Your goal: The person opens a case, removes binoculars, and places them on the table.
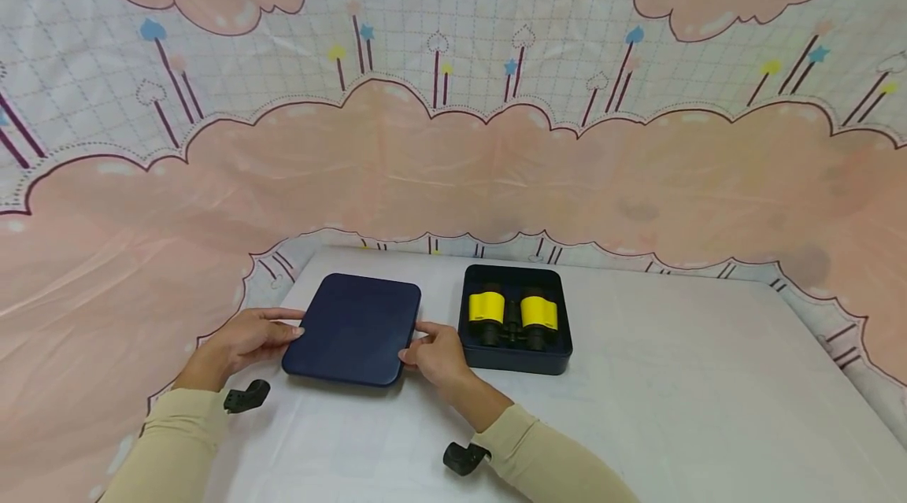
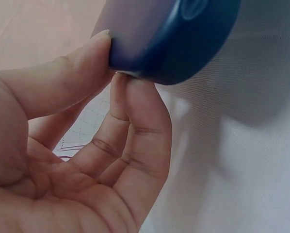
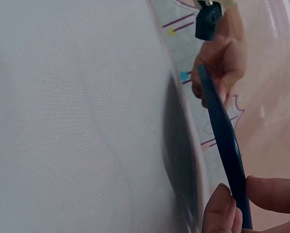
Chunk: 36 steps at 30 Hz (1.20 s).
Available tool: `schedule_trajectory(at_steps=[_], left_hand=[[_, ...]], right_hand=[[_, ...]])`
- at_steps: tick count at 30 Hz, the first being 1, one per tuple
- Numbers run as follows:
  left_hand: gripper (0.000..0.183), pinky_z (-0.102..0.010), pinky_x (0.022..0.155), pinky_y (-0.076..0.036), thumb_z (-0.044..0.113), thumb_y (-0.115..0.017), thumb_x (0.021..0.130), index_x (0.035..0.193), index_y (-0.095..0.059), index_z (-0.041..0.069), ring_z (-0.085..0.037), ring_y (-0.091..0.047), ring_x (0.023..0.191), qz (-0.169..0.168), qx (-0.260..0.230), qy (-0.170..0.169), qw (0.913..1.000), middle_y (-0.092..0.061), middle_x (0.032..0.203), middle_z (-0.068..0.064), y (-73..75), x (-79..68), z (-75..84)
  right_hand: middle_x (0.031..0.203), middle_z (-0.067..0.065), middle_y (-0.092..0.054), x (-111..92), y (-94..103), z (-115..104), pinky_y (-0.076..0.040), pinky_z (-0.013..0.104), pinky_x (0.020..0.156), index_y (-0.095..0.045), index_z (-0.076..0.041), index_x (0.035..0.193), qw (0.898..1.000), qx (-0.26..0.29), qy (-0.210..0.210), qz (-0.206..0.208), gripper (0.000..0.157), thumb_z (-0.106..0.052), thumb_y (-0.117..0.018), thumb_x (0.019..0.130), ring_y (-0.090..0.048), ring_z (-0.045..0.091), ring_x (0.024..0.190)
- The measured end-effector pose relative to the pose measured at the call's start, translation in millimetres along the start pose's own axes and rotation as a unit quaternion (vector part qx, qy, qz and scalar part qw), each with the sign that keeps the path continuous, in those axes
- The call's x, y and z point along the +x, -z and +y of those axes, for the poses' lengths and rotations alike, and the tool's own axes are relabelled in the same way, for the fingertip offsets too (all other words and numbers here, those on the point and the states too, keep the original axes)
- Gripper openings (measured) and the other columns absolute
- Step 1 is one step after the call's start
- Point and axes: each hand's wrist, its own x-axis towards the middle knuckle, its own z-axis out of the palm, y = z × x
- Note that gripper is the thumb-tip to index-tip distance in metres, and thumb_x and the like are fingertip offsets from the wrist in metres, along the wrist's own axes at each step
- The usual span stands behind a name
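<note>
The desk (image 1: 673,377) carries a white cover with a faint grid. A dark blue tray (image 1: 515,362) sits near its far edge, about midway along it. Inside lie binoculars (image 1: 512,318), black with two yellow bands, flat, barrels side by side. A cloth backdrop (image 1: 453,164) hangs behind the far edge and wraps past the left and right edges; it shows pink clouds, a pale grid, and small stars and hearts on dark stems.
</note>
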Motion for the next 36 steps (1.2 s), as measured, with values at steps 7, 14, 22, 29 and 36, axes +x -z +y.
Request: schedule_trajectory(at_steps=[7,14,22,29,36], left_hand=[[0.048,-0.024,0.071,-0.06,0.005,-0.076,0.093,0.14,-0.063,0.0,-0.007,-0.067,0.077,0.021,0.027,0.006,0.9994,-0.075,0.088,0.009,-3.2,-2.6,0.4],[0.054,-0.025,0.071,-0.059,0.004,-0.075,0.094,0.144,-0.057,-0.004,-0.009,-0.066,0.076,0.024,0.038,0.014,0.9989,-0.073,0.088,0.007,-2.1,-1.4,1.6],[0.06,-0.025,0.072,-0.059,0.002,-0.072,0.095,0.148,-0.048,-0.011,-0.009,-0.065,0.079,0.02,0.041,0.016,0.9989,-0.072,0.089,0.007,-4.4,-5.7,2.7],[0.06,-0.025,0.072,-0.06,0.001,-0.072,0.096,0.149,-0.047,-0.011,-0.009,-0.067,0.08,0.026,0.047,0.017,0.9984,-0.074,0.09,0.007,-3.0,-0.7,-1.3],[0.058,-0.025,0.072,-0.059,0.001,-0.07,0.096,0.148,-0.047,-0.012,-0.009,-0.066,0.081,0.029,0.058,0.02,0.9977,-0.073,0.089,0.007,-4.0,0.5,-3.5]], right_hand=[[0.088,0.004,-0.056,1,-0.6,1,-0.065,0.032,0.078,-0.052,0.008,0.146,1.0,0.001,-0.003,-0.003,0.066,0.012,-0.073,0.084,-0.063,0.013,0.073],[0.089,0.004,-0.055,5,-3.4,3,-0.065,0.031,0.077,-0.053,0.008,0.145,1.0,0.003,-0.007,-0.003,0.065,0.013,-0.073,0.083,-0.062,0.013,0.072],[0.088,0.004,-0.057,7,-4.9,7,-0.065,0.03,0.076,-0.055,0.008,0.144,1.0,-0.003,-0.017,-0.005,0.064,0.012,-0.073,0.083,-0.065,0.012,0.071],[0.089,0.007,-0.059,9,-4.0,8,-0.065,0.03,0.075,-0.055,0.008,0.144,1.0,-0.005,-0.017,-0.007,0.065,0.013,-0.074,0.082,-0.068,0.013,0.072],[0.098,0.015,-0.065,12,-2.9,11,-0.065,0.029,0.075,-0.057,0.008,0.142,0.999,-0.011,-0.03,-0.009,0.062,0.013,-0.074,0.082,-0.075,0.017,0.077]])
